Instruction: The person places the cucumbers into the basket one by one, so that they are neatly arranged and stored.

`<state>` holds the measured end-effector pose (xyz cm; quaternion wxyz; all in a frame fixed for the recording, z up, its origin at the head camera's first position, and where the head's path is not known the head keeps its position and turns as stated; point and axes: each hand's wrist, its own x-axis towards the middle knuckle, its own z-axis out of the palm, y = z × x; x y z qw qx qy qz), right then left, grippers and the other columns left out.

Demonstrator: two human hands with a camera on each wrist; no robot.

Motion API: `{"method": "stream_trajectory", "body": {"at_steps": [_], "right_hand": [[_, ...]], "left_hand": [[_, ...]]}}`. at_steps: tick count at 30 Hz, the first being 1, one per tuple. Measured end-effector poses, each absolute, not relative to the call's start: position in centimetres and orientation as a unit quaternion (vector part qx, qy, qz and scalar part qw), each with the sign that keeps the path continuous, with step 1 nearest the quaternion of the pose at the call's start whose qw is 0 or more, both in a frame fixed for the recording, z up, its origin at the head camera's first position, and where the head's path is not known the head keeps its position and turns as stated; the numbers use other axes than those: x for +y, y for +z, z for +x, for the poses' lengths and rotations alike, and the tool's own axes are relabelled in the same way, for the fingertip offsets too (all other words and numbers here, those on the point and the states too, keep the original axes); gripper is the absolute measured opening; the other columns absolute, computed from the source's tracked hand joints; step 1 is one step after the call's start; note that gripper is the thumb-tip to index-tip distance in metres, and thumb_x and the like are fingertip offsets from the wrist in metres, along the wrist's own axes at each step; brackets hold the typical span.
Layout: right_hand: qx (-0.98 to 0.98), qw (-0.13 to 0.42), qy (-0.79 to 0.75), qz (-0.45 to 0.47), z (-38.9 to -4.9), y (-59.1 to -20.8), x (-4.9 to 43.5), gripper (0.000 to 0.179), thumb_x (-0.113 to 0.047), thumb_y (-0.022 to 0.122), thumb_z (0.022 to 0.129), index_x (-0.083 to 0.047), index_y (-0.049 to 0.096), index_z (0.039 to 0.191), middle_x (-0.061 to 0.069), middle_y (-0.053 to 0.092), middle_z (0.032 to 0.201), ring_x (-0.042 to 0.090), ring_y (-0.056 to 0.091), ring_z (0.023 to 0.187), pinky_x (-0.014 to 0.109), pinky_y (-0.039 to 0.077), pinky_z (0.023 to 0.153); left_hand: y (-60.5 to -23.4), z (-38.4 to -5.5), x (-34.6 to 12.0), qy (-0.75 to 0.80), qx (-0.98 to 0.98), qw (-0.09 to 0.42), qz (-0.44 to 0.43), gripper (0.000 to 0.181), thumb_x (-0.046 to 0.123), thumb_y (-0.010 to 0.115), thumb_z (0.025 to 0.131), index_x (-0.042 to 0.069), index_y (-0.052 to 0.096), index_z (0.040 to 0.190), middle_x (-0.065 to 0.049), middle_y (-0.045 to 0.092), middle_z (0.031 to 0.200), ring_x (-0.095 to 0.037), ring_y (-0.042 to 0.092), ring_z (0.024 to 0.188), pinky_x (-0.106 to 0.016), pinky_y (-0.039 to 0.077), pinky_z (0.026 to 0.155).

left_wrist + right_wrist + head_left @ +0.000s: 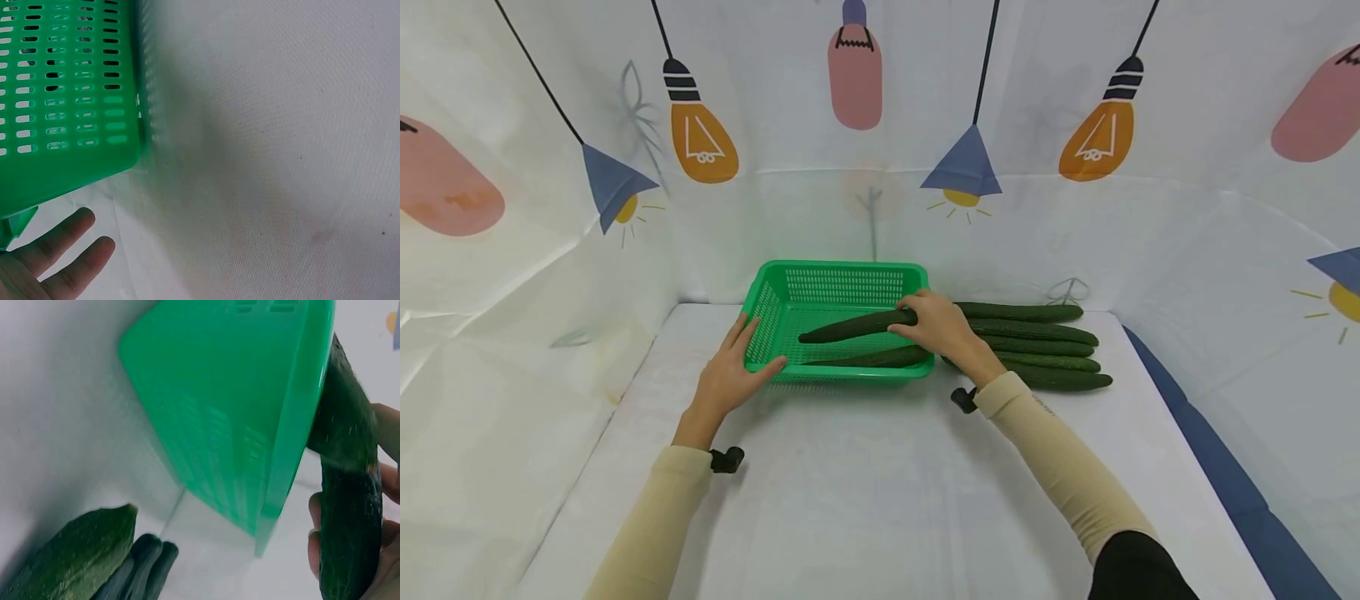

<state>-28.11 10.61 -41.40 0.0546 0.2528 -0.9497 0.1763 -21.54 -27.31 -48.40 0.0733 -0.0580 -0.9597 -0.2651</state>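
A green slotted plastic basket (pixel 835 374) stands at the back of the white table. My left hand (pixel 730 379) is at its front left corner, fingers spread along the side and thumb on the front rim. Two straight fingers (pixel 69 234) show beyond the basket in the left wrist view. Over the basket's right rim, my right hand (pixel 943 329) grips a dark green cucumber (pixel 850 327) near one end; its other end points left above the basket floor. Another cucumber (pixel 880 358) lies inside along the front wall. Two cucumber lengths overlap beside the fingers (pixel 315 544) in the right wrist view.
Several more cucumbers (pixel 1045 348) lie side by side right of the basket, their left ends partly hidden by my right hand and wrist. A white cloth (pixel 880 208) printed with lamps hangs close behind the basket. The white table (pixel 865 492) extends in front.
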Motion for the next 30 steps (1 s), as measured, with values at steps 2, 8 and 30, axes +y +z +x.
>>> {"method": "stream_trajectory", "body": {"at_steps": [2, 8, 30], "right_hand": [[-0.949, 0.047, 0.181, 0.254, -27.9, -41.5, 10.3, 0.047, -0.050, 0.074, 0.093, -0.016, 0.072, 0.125, 0.013, 0.068, 0.129, 0.028, 0.070, 0.095, 0.045, 0.060, 0.073], [-0.946, 0.036, 0.187, 0.262, -27.3, -41.7, 9.6, 0.045, -0.049, 0.074, 0.093, -0.015, 0.073, 0.122, 0.010, 0.070, 0.124, 0.024, 0.069, 0.091, 0.042, 0.059, 0.071], [-0.948, 0.021, 0.177, 0.265, -26.4, -42.8, 8.6, 0.042, -0.042, 0.074, 0.095, -0.013, 0.072, 0.126, 0.013, 0.069, 0.130, 0.027, 0.069, 0.103, 0.043, 0.059, 0.083]], "left_hand": [[-48.5, -21.6, -27.3, -0.266, -0.959, 0.074, -0.059, 0.097, 0.069, 0.061, 0.092, 0.018, 0.024, 0.166, -0.006, 0.012, 0.174, -0.052, 0.049, 0.137, -0.060, 0.055, 0.076], [-48.6, -21.6, -27.4, -0.264, -0.959, 0.080, -0.061, 0.097, 0.069, 0.061, 0.092, 0.018, 0.024, 0.165, -0.007, 0.013, 0.174, -0.052, 0.050, 0.136, -0.058, 0.055, 0.073], [-48.4, -21.5, -27.4, -0.264, -0.960, 0.076, -0.059, 0.097, 0.069, 0.061, 0.092, 0.018, 0.025, 0.165, -0.007, 0.012, 0.174, -0.052, 0.056, 0.129, -0.046, 0.053, 0.062]]}}
